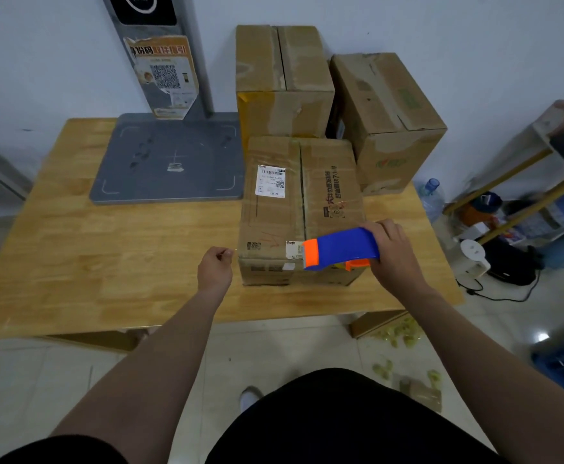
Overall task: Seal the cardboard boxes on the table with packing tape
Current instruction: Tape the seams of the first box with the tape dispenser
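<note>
On the table (106, 246), the right hand (396, 254) is gripping the tape gun (340, 247) at the near box's (273, 212) front edge; the left hand (215, 264) is sitting curled beside it, maybe pinching tape, I cannot tell; taping looks to be starting; next comes a straight pull along the seam (302, 182).

grey stand base (173, 159) | water bottle (431, 195) | white kettle (473, 258) | shelf rack (538, 135)
</note>
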`<action>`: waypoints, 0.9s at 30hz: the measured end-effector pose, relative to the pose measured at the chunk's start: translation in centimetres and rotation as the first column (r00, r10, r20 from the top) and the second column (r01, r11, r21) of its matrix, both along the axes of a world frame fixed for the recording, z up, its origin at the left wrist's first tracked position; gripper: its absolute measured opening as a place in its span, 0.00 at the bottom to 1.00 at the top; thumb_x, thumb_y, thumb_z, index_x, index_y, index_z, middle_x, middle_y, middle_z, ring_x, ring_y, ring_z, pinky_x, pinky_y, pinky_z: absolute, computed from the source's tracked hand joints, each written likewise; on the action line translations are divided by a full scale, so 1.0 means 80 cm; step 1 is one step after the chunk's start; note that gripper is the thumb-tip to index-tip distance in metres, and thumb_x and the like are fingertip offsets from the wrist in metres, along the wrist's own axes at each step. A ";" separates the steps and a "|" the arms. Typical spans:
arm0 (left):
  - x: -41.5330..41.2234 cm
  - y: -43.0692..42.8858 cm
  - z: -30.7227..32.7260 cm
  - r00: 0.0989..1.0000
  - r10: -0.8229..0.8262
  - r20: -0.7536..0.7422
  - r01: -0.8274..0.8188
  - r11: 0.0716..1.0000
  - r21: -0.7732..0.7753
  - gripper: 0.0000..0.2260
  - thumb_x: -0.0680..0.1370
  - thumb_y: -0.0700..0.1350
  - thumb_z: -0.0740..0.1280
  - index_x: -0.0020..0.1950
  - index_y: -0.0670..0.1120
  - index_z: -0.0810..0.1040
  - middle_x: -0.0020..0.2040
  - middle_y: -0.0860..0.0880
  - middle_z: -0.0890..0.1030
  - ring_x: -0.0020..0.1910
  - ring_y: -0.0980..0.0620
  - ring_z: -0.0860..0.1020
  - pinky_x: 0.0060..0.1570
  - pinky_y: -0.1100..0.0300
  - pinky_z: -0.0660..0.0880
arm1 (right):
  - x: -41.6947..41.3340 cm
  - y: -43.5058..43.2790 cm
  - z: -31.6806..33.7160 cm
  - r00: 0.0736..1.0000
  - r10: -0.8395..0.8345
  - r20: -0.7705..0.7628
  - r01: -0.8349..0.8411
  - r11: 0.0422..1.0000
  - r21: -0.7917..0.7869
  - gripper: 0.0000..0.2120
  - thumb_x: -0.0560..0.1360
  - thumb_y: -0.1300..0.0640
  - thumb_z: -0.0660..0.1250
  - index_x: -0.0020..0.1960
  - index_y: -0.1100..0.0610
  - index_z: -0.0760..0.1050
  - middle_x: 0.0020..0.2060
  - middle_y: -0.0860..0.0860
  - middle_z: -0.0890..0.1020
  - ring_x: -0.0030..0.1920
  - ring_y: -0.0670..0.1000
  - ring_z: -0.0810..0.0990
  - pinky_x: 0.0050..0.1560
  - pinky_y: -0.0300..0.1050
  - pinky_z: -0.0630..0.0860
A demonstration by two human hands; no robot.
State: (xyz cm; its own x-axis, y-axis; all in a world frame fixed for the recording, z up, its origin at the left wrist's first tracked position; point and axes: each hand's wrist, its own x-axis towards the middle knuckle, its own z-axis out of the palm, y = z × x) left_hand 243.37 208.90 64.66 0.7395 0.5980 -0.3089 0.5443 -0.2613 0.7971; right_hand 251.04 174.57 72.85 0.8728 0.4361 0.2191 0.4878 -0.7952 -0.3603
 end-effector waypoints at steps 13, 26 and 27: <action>0.007 -0.029 -0.002 0.946 0.161 -0.281 -0.266 0.881 -0.391 0.22 0.86 0.57 0.57 0.80 0.62 0.57 0.76 0.43 0.58 0.60 0.37 0.69 0.60 0.38 0.76 | -0.004 0.009 -0.007 0.996 -0.072 0.045 0.074 0.996 -0.049 0.28 0.68 0.67 0.68 0.66 0.52 0.70 0.53 0.54 0.72 0.53 0.57 0.71 0.50 0.55 0.72; 0.017 -0.086 0.025 0.992 -0.101 -0.069 0.103 0.995 0.017 0.55 0.65 0.68 0.77 0.79 0.44 0.55 0.73 0.43 0.63 0.70 0.42 0.69 0.68 0.40 0.72 | -0.009 0.010 -0.009 0.994 -0.101 0.047 0.104 0.993 -0.048 0.30 0.68 0.68 0.69 0.66 0.49 0.69 0.53 0.53 0.72 0.53 0.57 0.71 0.49 0.53 0.69; 0.021 -0.091 0.024 0.989 -0.094 -0.112 0.099 0.994 0.044 0.59 0.62 0.70 0.78 0.80 0.44 0.52 0.75 0.42 0.62 0.72 0.40 0.68 0.69 0.36 0.69 | -0.010 0.009 -0.009 0.994 -0.102 0.048 0.105 0.993 -0.053 0.29 0.68 0.68 0.69 0.66 0.49 0.69 0.53 0.53 0.72 0.53 0.57 0.71 0.49 0.53 0.69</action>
State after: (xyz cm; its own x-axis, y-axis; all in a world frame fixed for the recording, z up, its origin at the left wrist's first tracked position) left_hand 245.02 201.61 66.54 0.7581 0.5417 -0.3632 0.5977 -0.3543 0.7192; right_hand 250.21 175.31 72.10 0.9036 0.3563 0.2376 0.4165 -0.8602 -0.2941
